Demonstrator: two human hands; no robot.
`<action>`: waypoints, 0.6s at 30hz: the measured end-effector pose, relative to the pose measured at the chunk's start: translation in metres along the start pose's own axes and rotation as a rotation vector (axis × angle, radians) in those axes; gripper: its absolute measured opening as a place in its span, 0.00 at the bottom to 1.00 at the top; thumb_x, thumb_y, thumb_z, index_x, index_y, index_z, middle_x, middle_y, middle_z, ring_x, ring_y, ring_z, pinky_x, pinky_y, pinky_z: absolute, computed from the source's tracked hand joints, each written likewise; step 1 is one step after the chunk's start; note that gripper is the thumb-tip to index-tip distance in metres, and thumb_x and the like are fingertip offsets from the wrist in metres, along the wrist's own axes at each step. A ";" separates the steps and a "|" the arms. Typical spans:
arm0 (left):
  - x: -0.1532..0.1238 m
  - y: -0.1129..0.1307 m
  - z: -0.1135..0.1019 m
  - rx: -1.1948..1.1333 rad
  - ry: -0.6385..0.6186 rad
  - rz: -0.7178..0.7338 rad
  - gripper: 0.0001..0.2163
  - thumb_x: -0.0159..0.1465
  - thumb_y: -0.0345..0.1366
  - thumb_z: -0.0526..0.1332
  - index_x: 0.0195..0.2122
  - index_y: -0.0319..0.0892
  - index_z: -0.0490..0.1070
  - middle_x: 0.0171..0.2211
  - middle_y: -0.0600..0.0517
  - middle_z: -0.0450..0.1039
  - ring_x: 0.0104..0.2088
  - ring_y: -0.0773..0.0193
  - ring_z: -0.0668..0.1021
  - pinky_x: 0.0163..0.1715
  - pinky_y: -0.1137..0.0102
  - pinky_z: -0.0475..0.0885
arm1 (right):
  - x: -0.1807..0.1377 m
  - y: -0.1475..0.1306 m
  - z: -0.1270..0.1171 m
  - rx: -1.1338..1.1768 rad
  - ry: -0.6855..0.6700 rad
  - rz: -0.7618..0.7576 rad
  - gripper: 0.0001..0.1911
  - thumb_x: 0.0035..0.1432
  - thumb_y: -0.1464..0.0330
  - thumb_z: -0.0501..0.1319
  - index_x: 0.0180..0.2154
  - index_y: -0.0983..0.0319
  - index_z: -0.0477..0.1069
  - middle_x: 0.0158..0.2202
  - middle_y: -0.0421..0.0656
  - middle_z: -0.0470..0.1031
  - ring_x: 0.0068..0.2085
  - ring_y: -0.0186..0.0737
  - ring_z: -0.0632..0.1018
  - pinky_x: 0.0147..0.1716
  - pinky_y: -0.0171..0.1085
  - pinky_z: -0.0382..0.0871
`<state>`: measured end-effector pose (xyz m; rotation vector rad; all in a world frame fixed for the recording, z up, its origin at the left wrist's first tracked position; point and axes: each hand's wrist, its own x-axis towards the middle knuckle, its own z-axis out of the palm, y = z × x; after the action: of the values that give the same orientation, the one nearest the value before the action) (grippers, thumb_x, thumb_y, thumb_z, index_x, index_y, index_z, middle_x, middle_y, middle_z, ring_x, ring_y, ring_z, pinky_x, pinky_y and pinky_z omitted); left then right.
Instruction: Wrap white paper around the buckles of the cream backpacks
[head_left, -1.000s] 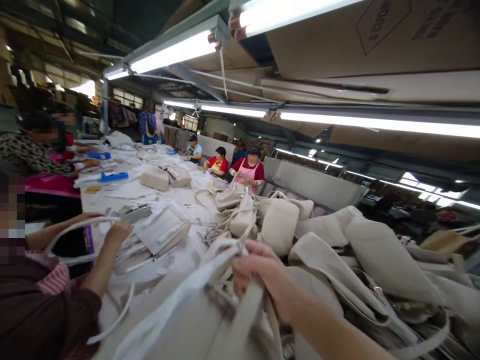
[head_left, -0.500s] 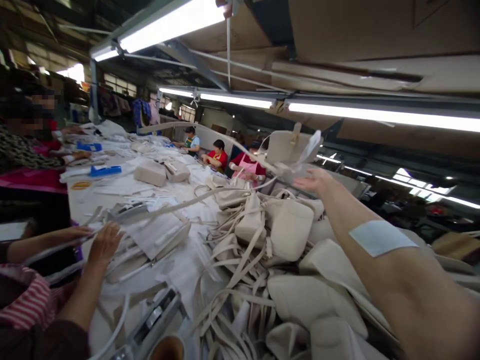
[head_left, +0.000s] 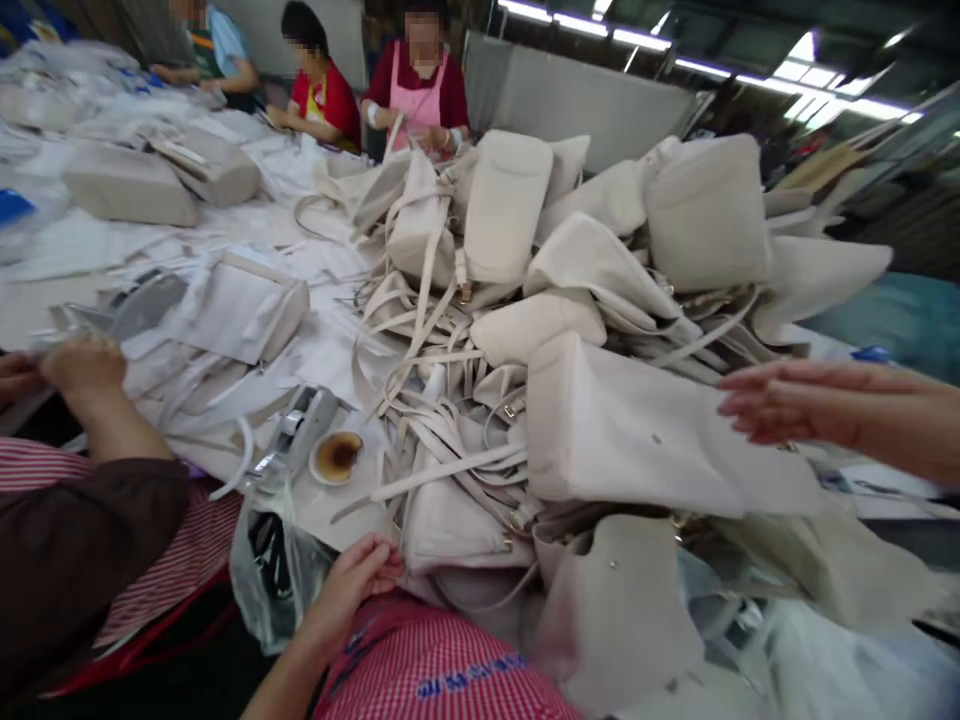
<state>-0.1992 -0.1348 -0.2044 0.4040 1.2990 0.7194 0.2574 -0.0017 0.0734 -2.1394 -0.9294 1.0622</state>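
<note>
- Pointing toward the pile of cream handbags point(head_left: 506, 210) from its right side, the right hand point(head_left: 795, 400) has its fingers stretched and pressed together; whether it touches any bag, I cannot tell.
- At the near left edge of the pile is the left hand point(head_left: 367, 570), its fingers bent and close together; whether they pinch something is not clear to me.
- The pile itself lies on the work table point(head_left: 341, 520). In its front right part, one large handbag point(head_left: 600, 430) rests on its side, its lower part toward the left.
- Nearest to the person, at the front of the pile, is a flap with a small metal snap point(head_left: 630, 590).
- Tangled straps point(head_left: 450, 465) lie at the front left of the pile.
- To the left of the pile are a clear plastic bag point(head_left: 300, 575) and, farther away, a co-worker's dark sleeve point(head_left: 82, 540).
- Behind the pile is a person in a pink apron point(head_left: 421, 105).
</note>
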 end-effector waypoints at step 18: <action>-0.045 -0.100 0.088 -0.032 -0.094 0.034 0.25 0.40 0.54 0.76 0.26 0.40 0.70 0.22 0.51 0.75 0.22 0.67 0.74 0.23 0.75 0.65 | -0.062 0.226 0.028 -0.278 0.235 -0.607 0.14 0.59 0.56 0.55 0.33 0.56 0.74 0.30 0.43 0.79 0.32 0.45 0.77 0.35 0.40 0.67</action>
<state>-0.0937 -0.2272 -0.2154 0.4304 1.1929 0.7405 0.2804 -0.1800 -0.0796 -1.9266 -1.5403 0.3902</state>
